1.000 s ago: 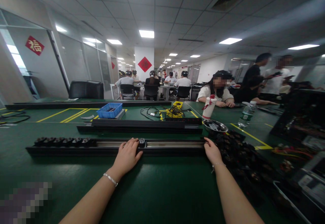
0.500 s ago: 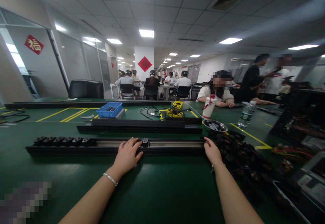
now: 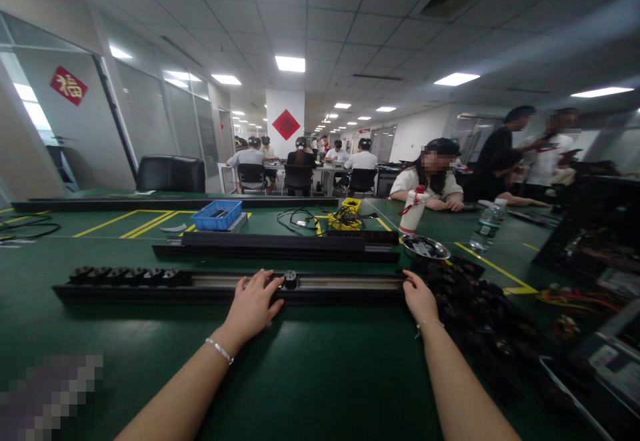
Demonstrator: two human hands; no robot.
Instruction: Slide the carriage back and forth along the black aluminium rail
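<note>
left hand (image 3: pixel 253 304) spread flat on long black track (image 3: pixel 340 286), fingertips by small black socket module (image 3: pixel 289 279); right hand (image 3: pixel 419 296) loosely curled at track's right end, green tabletop (image 3: pixel 320 368)

An open-plan assembly workshop on an office-like floor. A long green surface (image 3: pixel 310 374) marked with yellow tape lines (image 3: pixel 125 221) carries long black rails (image 3: pixel 280 246), a blue parts bin (image 3: pixel 217 215), a metal bowl (image 3: pixel 425 248) of small parts, cables (image 3: pixel 297 220) and a heap of black components (image 3: pixel 480 314). Other workers (image 3: pixel 434 174) sit at more tables behind. Overhead are ceiling tiles with panel lights (image 3: pixel 290 63); glass partitions (image 3: pixel 150 124) line the left side.
</note>
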